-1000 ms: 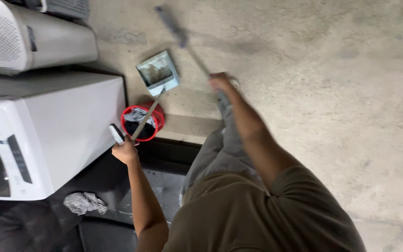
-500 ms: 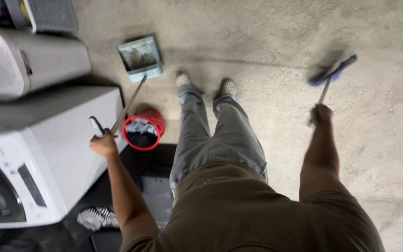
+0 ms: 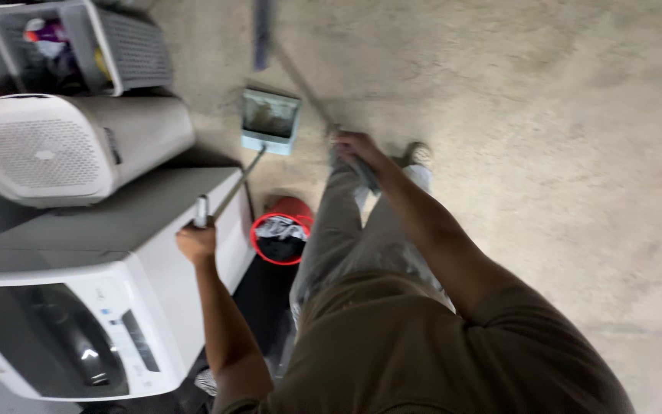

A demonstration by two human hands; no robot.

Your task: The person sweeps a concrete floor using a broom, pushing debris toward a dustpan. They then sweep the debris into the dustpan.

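Note:
My left hand (image 3: 196,239) grips the top of a long metal handle that slants down to a pale blue dustpan (image 3: 270,120) resting on the concrete floor, with dirt inside it. My right hand (image 3: 352,145) is closed around the handle of a broom (image 3: 291,65), whose blurred blue head points up toward the top of the view, just above the dustpan. My grey trouser legs and shoes stand to the right of the dustpan.
A white washing machine (image 3: 78,307) stands at the left, with a rounded white appliance (image 3: 70,146) behind it and a grey laundry basket (image 3: 128,46) beyond. A red bucket (image 3: 281,234) holding cloth sits beside the machine. Concrete floor (image 3: 561,153) spreads to the right.
My right hand has swung the broom from far right back across to the dustpan. The view has shifted, bringing the laundry basket into sight. My left hand keeps its hold on the dustpan handle.

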